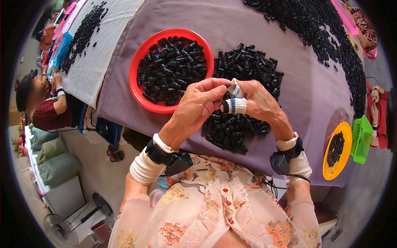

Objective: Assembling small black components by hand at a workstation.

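Observation:
My left hand [194, 107] is closed in a pinch, its thumb and forefinger meeting the fingertips of my right hand [260, 105]. White cloth finger covers [236, 106] with blue stripes sit on the fingers of my right hand, which are bent and closed. Between the fingertips shows a small greyish piece [232, 89], too small to name. Something black is at the end of the lower finger cover. Under both hands lies a heap of small black plastic parts [248, 62]. A red round basin [136, 89] full of similar parts stands to the left.
A purple cloth [314, 95] covers the table. More black parts [306, 25] spread across the far right. A yellow plate [345, 144] with small black bits and a green basket [362, 138] are at the right edge. Another person [49, 107] sits at a white-covered table on the left.

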Demonstrator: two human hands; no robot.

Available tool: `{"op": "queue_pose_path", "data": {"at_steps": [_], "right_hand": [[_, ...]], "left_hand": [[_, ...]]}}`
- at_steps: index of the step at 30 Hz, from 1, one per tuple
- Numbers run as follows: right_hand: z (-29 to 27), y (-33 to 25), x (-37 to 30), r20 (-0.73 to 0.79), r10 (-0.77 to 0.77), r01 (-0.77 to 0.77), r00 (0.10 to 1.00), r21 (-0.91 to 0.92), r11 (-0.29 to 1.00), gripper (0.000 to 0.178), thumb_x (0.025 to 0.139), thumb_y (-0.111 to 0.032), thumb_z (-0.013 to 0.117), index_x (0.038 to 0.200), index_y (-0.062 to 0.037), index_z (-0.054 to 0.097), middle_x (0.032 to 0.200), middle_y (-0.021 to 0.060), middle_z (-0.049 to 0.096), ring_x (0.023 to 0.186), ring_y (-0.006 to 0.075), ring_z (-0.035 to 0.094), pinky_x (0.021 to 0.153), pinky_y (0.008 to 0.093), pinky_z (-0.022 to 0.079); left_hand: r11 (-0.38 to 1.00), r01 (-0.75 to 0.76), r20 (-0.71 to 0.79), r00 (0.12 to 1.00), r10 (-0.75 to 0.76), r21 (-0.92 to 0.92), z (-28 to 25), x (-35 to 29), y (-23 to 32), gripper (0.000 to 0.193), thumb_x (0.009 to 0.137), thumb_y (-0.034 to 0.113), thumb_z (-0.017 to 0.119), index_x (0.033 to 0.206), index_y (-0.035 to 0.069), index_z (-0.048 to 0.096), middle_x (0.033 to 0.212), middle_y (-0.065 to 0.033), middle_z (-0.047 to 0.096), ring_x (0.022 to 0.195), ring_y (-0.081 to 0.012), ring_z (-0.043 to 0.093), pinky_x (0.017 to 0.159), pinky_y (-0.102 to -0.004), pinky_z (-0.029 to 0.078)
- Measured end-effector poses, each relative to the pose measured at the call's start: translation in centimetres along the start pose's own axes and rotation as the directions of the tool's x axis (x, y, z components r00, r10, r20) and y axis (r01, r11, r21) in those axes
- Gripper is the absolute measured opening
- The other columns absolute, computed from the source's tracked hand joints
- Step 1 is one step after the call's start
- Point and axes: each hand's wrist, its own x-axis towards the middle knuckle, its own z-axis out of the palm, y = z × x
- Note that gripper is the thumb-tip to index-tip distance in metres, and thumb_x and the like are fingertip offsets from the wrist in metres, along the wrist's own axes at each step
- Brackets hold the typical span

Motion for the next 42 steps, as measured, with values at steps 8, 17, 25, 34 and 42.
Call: {"op": "queue_pose_path", "data": {"at_steps": [8,17,25,34,42], "right_hand": [[0.15,0.00,-0.36,0.016,0.017,-0.018,1.000,0.045,0.999,0.032,0.070,-0.028,0.067,0.074,0.0021,0.057,0.056,0.0075,0.052,0.053,0.0125,0.046,0.051,0.0301,0.040],[0.24,0.20,-0.30,-0.034,-0.001,0.003,0.999,0.042,0.999,0.033,0.070,-0.029,0.069,0.070,0.0014,0.055,0.055,0.0056,0.049,0.052,0.0117,0.045,0.049,0.0293,0.039],[0.04,0.09,-0.09,-0.044,-0.009,0.010,0.999,0.017,1.000,0.038,0.069,-0.033,0.071,0.070,0.0010,0.055,0.055,0.0041,0.048,0.052,0.0114,0.044,0.049,0.0286,0.038],[0.15,-0.18,-0.28,-0.005,0.011,-0.010,1.000,0.051,0.999,0.037,0.070,-0.033,0.069,0.073,0.0019,0.057,0.055,0.0046,0.050,0.052,0.0113,0.045,0.050,0.0284,0.039],[0.06,0.12,-0.04,-0.061,-0.083,0.080,0.995,-0.049,0.996,0.038,0.071,-0.033,0.068,0.071,0.0024,0.055,0.054,0.0063,0.048,0.051,0.0115,0.044,0.049,0.0290,0.039]], "left_hand": [[1.000,-0.021,-0.031,0.999,0.021,0.015,0.35,0.07,-0.11,0.020,0.088,0.010,0.056,0.104,-0.001,0.059,0.094,-0.0055,0.062,0.080,-0.0097,0.059,0.068,-0.0234,0.050],[0.999,-0.030,-0.011,1.000,0.030,-0.027,0.48,0.06,0.20,0.020,0.088,0.010,0.056,0.104,-0.002,0.058,0.093,-0.0056,0.062,0.078,-0.0092,0.059,0.067,-0.0232,0.050],[0.999,-0.006,-0.005,1.000,0.005,-0.039,0.11,0.01,-0.12,0.022,0.089,0.010,0.053,0.108,-0.002,0.055,0.098,-0.0087,0.061,0.087,-0.0137,0.060,0.076,-0.0297,0.051],[1.000,-0.015,-0.015,1.000,0.015,-0.018,-0.01,0.11,-0.30,0.021,0.089,0.009,0.053,0.107,-0.003,0.055,0.097,-0.0081,0.060,0.086,-0.0132,0.059,0.076,-0.0287,0.051],[0.999,-0.023,-0.066,0.998,0.020,-0.047,0.65,0.06,-0.32,0.019,0.088,0.009,0.055,0.104,-0.002,0.059,0.093,-0.0053,0.062,0.079,-0.0084,0.059,0.066,-0.0219,0.050]]}}
